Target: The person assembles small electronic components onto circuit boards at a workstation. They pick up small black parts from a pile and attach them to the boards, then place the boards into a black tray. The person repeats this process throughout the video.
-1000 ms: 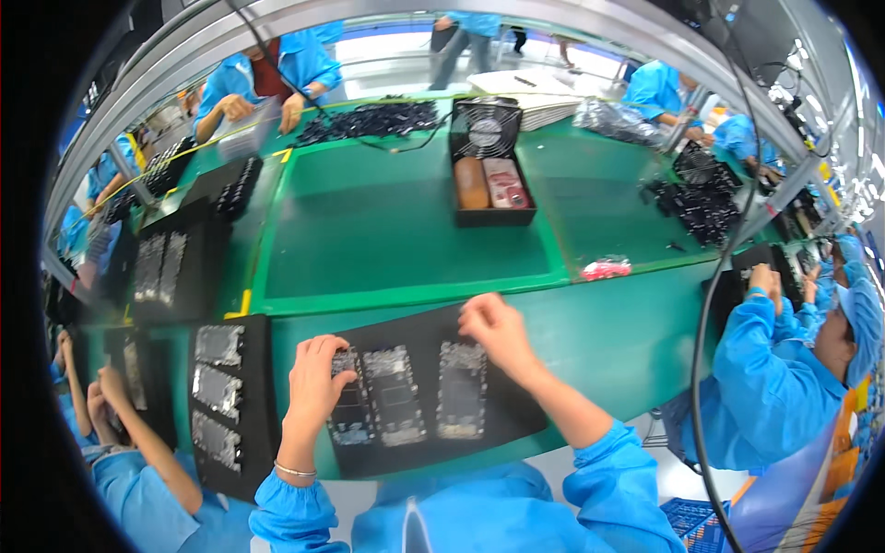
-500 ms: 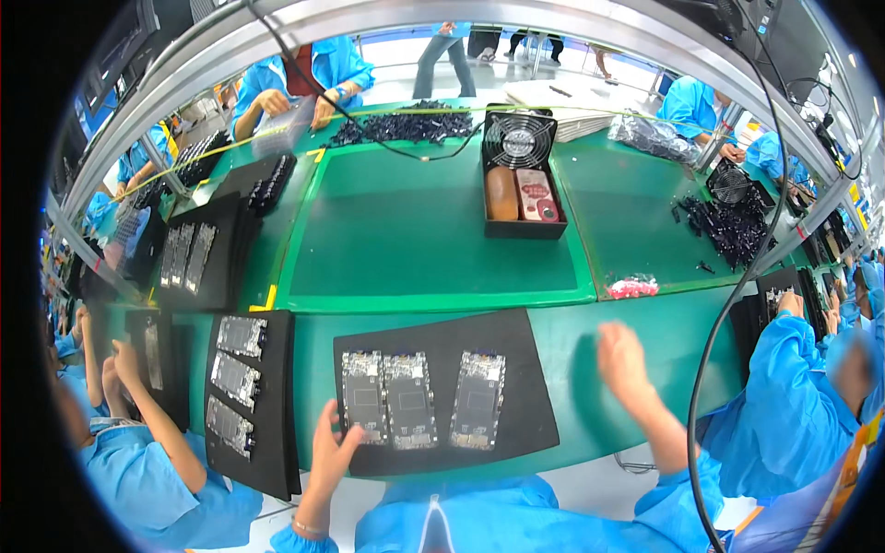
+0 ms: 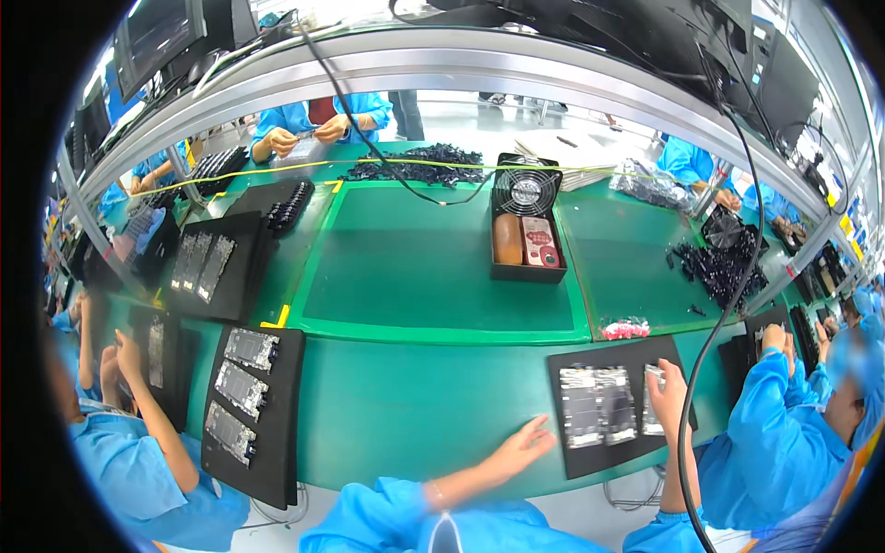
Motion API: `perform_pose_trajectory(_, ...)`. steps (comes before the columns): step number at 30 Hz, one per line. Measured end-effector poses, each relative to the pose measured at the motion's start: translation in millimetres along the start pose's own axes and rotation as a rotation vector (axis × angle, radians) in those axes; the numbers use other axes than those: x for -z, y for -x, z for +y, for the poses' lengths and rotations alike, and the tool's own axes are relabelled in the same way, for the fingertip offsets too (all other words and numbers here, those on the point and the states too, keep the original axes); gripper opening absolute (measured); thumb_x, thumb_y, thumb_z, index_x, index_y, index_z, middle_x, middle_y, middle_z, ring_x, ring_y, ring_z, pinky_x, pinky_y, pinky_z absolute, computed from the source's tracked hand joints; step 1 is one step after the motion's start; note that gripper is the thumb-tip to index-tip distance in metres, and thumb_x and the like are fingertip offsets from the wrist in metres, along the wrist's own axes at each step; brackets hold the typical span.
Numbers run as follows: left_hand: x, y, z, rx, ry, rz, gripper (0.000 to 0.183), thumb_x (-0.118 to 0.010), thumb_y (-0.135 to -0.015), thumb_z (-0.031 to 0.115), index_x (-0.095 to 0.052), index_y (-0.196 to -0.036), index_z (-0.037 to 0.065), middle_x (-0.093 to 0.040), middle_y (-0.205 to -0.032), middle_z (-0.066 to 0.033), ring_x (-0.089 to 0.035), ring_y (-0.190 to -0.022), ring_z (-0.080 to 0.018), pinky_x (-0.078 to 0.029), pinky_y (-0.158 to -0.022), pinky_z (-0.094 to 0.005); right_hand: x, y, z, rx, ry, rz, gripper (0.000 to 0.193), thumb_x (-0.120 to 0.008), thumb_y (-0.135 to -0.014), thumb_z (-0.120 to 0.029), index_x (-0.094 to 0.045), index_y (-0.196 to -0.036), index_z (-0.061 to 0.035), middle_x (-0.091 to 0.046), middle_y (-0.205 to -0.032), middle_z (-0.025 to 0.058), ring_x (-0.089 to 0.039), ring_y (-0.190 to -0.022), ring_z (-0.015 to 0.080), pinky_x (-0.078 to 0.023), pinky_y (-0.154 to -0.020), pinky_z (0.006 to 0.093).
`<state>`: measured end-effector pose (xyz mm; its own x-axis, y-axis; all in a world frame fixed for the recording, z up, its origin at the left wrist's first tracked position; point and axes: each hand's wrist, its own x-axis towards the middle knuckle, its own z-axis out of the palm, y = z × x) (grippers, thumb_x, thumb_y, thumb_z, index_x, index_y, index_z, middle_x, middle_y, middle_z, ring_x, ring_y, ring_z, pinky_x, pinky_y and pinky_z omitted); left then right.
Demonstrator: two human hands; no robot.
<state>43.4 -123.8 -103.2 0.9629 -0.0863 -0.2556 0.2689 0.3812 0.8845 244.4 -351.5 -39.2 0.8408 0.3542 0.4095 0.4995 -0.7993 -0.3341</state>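
Note:
A black foam sheet (image 3: pixel 590 458) lies on the right part of the green table in front of me, slightly turned. Three circuit boards rest on it: a left board (image 3: pixel 581 410) and a middle board (image 3: pixel 617 405) side by side, and a right board (image 3: pixel 651 419) apart from them. My right hand (image 3: pixel 670 398) is over the right board, partly covering it, fingers apart; whether it touches the board or sheet is unclear. Just left of the sheet, my left hand (image 3: pixel 524 449) is open and holds nothing, its fingers stretched toward the sheet's edge.
Left of me is a black foam stack (image 3: pixel 278 415) bearing three boards. Beyond the table's front strip stands a black box (image 3: pixel 527 273) with a fan. Small red-white parts (image 3: pixel 625 329) lie above my sheet. A dark cable (image 3: pixel 687 415) crosses the right side. Co-workers sit on both sides.
The foam sheet with its three boards has moved from the middle to the right. My left hand has moved right, and my right hand has come over the right board. The view has shifted slightly.

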Motion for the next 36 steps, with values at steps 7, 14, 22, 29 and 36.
perform_pose_trajectory(7,31,44,21,-0.248,-0.563,0.177,0.049,-0.062,-0.087,0.026,-0.046,-0.129,0.007,-0.047,-0.13,-0.0142,-0.055,-0.108,-0.0247,-0.047,-0.091,-0.0358,-24,-44,-79,0.114,-0.244,-0.286,0.039,-0.062,-0.084,-0.023,-0.054,-0.115,0.0003,-0.058,-0.109,0.0173,-0.058,-0.098,0.0307,-0.046,-0.085,0.0388)
perform_pose_trajectory(14,84,90,23,-0.243,-0.678,0.569,0.034,-0.063,-0.084,0.017,-0.057,-0.116,0.008,-0.057,-0.115,-0.0115,-0.061,-0.096,-0.0229,-0.051,-0.084,-0.0335,-88,-123,-111,0.106,-0.364,-0.309,0.044,-0.062,-0.085,-0.026,-0.052,-0.119,0.0006,-0.058,-0.111,0.017,-0.058,-0.099,0.0288,-0.046,-0.085,0.0378)
perform_pose_trajectory(22,105,77,33,-0.275,-0.698,0.603,0.032,-0.064,-0.082,0.005,-0.058,-0.113,0.003,-0.057,-0.111,-0.0121,-0.062,-0.088,-0.0167,-0.054,-0.072,-0.0274,-140,-284,-107,0.027,-0.626,-0.1,0.066,-0.067,-0.08,-0.04,-0.048,-0.125,0.0045,-0.056,-0.12,0.0195,-0.057,-0.103,0.0298,-0.045,-0.09,0.0353)
perform_pose_trajectory(29,116,6,87,-0.391,-0.813,0.71,0.032,-0.065,-0.083,0.015,-0.057,-0.113,0.008,-0.059,-0.108,-0.0109,-0.06,-0.09,-0.0242,-0.05,-0.078,-0.0339,-148,-375,-152,0.357,-0.257,-0.004,0.083,-0.068,-0.073,-0.055,-0.047,-0.126,0.0052,-0.05,-0.127,0.0228,-0.048,-0.118,0.0331,-0.039,-0.098,0.0407)
perform_pose_trajectory(36,107,-13,51,-0.498,-0.916,0.628,0.031,-0.069,-0.079,0.012,-0.059,-0.109,0.007,-0.061,-0.106,-0.0117,-0.059,-0.096,-0.0282,-0.05,-0.081,-0.0368,-138,-431,-210,0.412,0.131,-0.558,0.082,-0.07,-0.07,-0.053,-0.041,-0.137,-0.0144,-0.039,-0.14,0.0164,-0.037,-0.13,0.0307,-0.03,-0.106,0.0369)
